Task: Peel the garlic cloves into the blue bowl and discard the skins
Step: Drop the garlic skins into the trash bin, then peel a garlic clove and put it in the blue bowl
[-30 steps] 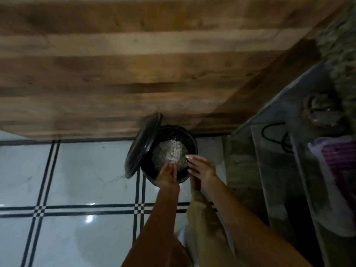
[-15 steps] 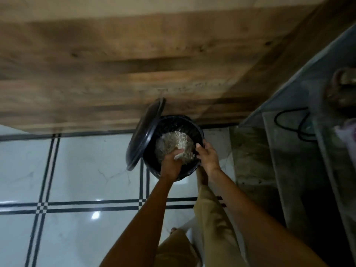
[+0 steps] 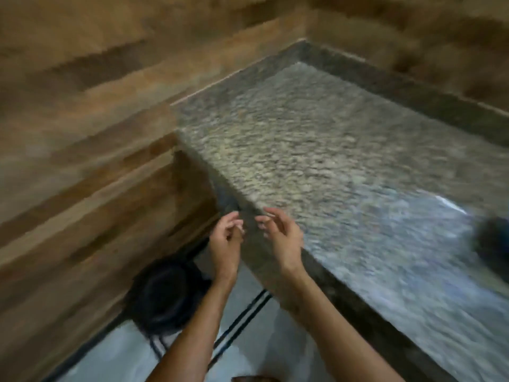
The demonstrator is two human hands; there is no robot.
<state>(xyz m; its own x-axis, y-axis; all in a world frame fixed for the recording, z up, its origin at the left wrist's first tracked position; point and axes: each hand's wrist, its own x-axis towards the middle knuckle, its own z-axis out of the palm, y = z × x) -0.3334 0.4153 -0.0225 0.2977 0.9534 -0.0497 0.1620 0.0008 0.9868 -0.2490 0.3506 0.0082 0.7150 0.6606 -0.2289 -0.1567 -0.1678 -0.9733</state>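
The left hand (image 3: 225,241) and right hand (image 3: 283,238) hold nothing, fingers loosely bent and apart, by the near edge of the speckled stone counter (image 3: 316,150). The round black bin (image 3: 165,296) sits on the floor, lower left, beside the wooden wall (image 3: 82,133). A dark round blur (image 3: 493,238) lies far right on the counter.

desk (image 3: 316,161): speckled grey and beige stone
wall (image 3: 82,119): light and dark brown wood-grain bands
bin (image 3: 165,296): black
floor (image 3: 124,359): pale glossy tiles, dark double lines
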